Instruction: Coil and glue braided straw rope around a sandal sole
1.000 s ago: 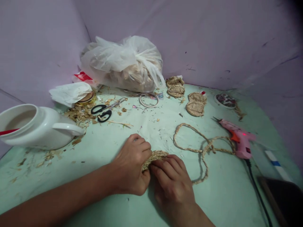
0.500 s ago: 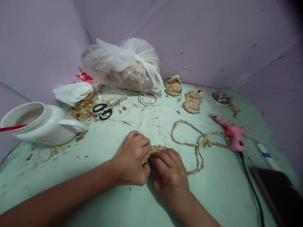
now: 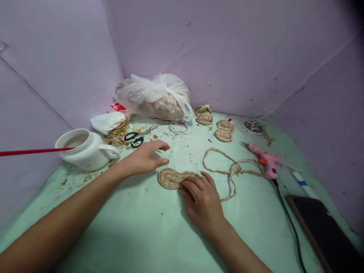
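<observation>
A flat coiled straw-rope piece [image 3: 170, 178], shaped like a small shoe sole, lies on the green tabletop in front of me. My right hand [image 3: 203, 199] grips its right end between thumb and fingers, hiding that end. My left hand [image 3: 149, 155] is apart from the piece, up and to its left, with thumb and fingers spread and nothing in them. Just beyond it lie black-handled scissors [image 3: 139, 137]. A braided straw rope [image 3: 231, 182] runs in loops from beside my right hand towards a pink glue gun [image 3: 269, 161].
A white jug [image 3: 88, 155] with a red stick [image 3: 36, 152] stands left. Behind are a plastic bag [image 3: 153, 96], a white ring [image 3: 178, 128], finished-looking woven pieces [image 3: 224, 131] and a small dish [image 3: 254, 127]. A black phone [image 3: 321, 227] and the glue gun's cord [image 3: 290, 223] lie right.
My left hand has let go of the coiled piece and moved left and up, its fingers opening. My right hand still holds the piece, which now lies flatter. The camera view has shifted.
</observation>
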A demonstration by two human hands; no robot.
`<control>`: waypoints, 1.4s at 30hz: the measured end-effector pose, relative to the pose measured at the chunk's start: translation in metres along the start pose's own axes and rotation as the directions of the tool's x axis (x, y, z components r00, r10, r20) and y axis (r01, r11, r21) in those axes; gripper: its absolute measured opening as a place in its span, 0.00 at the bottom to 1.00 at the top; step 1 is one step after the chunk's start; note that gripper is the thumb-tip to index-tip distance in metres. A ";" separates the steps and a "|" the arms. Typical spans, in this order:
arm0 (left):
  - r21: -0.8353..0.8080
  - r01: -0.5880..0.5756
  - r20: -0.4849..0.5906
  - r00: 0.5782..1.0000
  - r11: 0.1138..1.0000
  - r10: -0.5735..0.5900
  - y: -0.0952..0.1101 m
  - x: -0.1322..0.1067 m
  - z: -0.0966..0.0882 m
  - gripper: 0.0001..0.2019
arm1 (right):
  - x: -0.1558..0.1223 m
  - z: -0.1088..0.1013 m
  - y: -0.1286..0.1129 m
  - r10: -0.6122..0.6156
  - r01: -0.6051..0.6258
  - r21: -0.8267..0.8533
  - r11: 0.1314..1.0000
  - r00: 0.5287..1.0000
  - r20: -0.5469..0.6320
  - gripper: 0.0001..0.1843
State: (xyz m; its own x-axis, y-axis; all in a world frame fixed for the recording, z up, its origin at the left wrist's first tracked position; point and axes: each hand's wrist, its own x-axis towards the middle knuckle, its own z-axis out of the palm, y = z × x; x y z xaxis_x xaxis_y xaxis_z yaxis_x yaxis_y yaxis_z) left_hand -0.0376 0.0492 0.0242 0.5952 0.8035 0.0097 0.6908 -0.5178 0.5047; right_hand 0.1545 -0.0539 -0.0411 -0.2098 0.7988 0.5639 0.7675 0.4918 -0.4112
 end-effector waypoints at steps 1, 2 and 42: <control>0.009 0.019 -0.001 1.000 1.000 -0.019 -0.001 -0.001 -0.006 0.16 | 0.000 -0.001 -0.001 0.005 -0.005 0.008 1.000 1.000 -0.001 0.06; 0.019 0.038 0.012 0.999 0.999 -0.039 -0.001 -0.001 -0.011 0.15 | 0.000 -0.003 -0.002 0.009 -0.009 0.016 1.000 1.000 -0.007 0.06; 0.257 -0.028 0.261 0.964 0.966 -0.041 0.006 -0.012 0.014 0.35 | 0.005 -0.047 0.029 0.367 -0.334 -0.153 0.930 0.846 0.385 0.40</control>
State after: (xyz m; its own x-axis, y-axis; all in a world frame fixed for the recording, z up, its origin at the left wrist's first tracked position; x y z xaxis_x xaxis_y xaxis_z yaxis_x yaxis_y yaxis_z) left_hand -0.0350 0.0322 0.0148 0.6529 0.7195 -0.2366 0.7558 -0.5984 0.2659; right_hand 0.2039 -0.0521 -0.0169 -0.1290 0.9904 0.0503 0.8766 0.1376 -0.4611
